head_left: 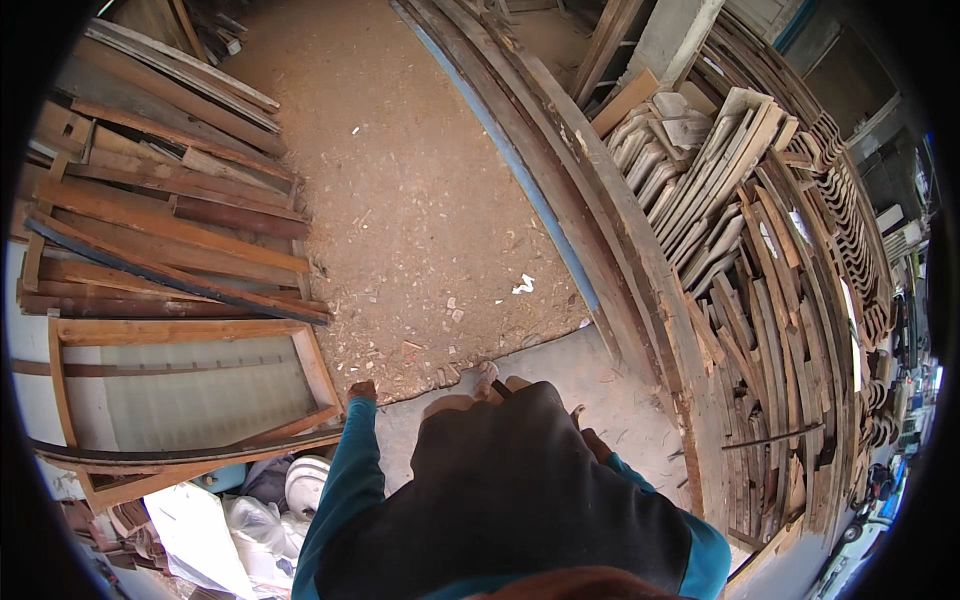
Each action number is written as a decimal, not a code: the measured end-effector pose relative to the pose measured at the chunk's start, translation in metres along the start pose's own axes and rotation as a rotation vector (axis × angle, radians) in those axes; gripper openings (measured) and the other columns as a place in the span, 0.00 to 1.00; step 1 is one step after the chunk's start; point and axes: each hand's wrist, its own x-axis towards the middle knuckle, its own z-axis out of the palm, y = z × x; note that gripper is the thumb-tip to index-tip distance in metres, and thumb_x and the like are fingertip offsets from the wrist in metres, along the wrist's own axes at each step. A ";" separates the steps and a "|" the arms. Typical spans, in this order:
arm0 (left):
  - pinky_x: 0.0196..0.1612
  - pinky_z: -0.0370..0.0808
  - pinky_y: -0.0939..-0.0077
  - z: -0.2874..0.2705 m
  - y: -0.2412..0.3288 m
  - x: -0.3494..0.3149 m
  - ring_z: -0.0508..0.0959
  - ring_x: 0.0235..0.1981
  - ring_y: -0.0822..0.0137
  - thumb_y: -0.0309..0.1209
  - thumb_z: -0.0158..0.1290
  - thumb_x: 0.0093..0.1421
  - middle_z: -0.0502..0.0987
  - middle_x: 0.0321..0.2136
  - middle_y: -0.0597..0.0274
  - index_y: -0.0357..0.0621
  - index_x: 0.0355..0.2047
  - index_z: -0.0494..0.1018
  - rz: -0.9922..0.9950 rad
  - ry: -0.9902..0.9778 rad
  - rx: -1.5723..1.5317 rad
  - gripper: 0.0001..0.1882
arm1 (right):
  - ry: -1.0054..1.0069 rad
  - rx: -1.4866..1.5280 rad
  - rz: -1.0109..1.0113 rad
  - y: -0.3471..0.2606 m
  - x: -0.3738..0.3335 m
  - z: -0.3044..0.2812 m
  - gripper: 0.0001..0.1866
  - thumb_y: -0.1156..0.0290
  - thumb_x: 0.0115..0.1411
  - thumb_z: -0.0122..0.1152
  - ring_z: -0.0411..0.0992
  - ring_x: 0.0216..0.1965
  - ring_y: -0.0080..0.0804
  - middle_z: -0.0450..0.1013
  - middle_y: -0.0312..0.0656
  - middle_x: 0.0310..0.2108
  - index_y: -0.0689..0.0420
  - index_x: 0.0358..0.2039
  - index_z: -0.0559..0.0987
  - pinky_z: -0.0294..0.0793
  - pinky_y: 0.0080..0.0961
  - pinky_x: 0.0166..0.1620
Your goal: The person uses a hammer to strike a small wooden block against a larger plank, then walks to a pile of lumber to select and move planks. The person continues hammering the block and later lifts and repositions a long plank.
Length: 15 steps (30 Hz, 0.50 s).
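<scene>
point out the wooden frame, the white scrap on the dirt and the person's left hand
wooden frame (180, 331): head view, on its top rail
white scrap (523, 285): head view, on its middle
left hand (362, 390): head view, on the back of the hand

White plastic bags (255, 525) lie crumpled at lower left, beside a wooden frame (190, 330)

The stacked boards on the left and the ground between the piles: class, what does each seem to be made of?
Stacked boards: wood, rough and unpainted, judging by brown grain and weathered edges. Ground: probably packed reddish dirt, strewn with chips and sawdust; nearer the feet it turns to a smoother grey slab, possibly concrete.
</scene>
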 end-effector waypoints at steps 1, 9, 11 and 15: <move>0.20 0.71 0.69 0.019 0.012 -0.017 0.75 0.18 0.66 0.39 0.50 0.65 0.74 0.18 0.61 0.44 0.27 0.73 -0.308 -0.148 -0.709 0.14 | -0.004 -0.100 -0.080 -0.023 0.019 -0.024 0.21 0.58 0.58 0.61 0.74 0.18 0.36 0.73 0.48 0.16 0.70 0.29 0.78 0.72 0.36 0.23; 0.17 0.70 0.64 -0.012 0.067 -0.041 0.73 0.14 0.63 0.41 0.56 0.60 0.75 0.17 0.56 0.38 0.28 0.73 -0.845 -0.166 -1.361 0.16 | 0.095 0.108 0.177 -0.268 0.153 -0.130 0.18 0.63 0.61 0.63 0.70 0.13 0.33 0.71 0.44 0.15 0.68 0.26 0.76 0.69 0.33 0.17; 0.18 0.71 0.64 -0.024 0.071 0.002 0.74 0.15 0.63 0.42 0.56 0.60 0.76 0.18 0.56 0.38 0.28 0.74 -0.806 -0.186 -1.358 0.17 | 0.112 0.061 0.155 -0.316 0.193 -0.144 0.19 0.61 0.58 0.62 0.76 0.19 0.37 0.75 0.48 0.19 0.70 0.28 0.79 0.74 0.36 0.23; 0.20 0.73 0.64 -0.079 0.036 0.139 0.76 0.16 0.64 0.43 0.56 0.61 0.78 0.19 0.55 0.36 0.29 0.76 -0.714 -0.140 -1.336 0.19 | 0.122 -0.023 0.156 -0.437 0.243 -0.151 0.22 0.60 0.59 0.64 0.74 0.16 0.36 0.76 0.48 0.19 0.72 0.28 0.79 0.72 0.36 0.19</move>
